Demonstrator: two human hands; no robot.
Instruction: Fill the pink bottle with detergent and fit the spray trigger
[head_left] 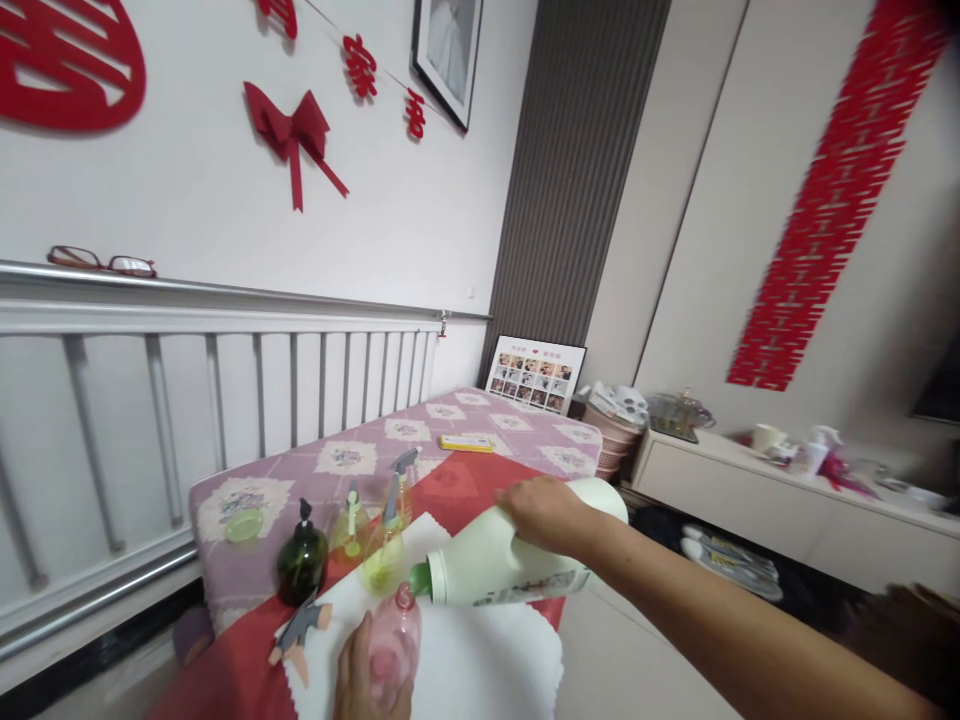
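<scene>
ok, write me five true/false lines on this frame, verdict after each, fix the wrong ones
1. The right hand grips the large pale green bottle. True.
2. The left hand holds the dark green pump bottle. False: it holds the pink bottle.
3. The large pale green bottle is tipped, its mouth close to the pink bottle's opening. True.
4. The eyeglasses lie on the tablecloth. False: they rest on the rail along the wall.
5. The red bow is on the wall. True.
</scene>
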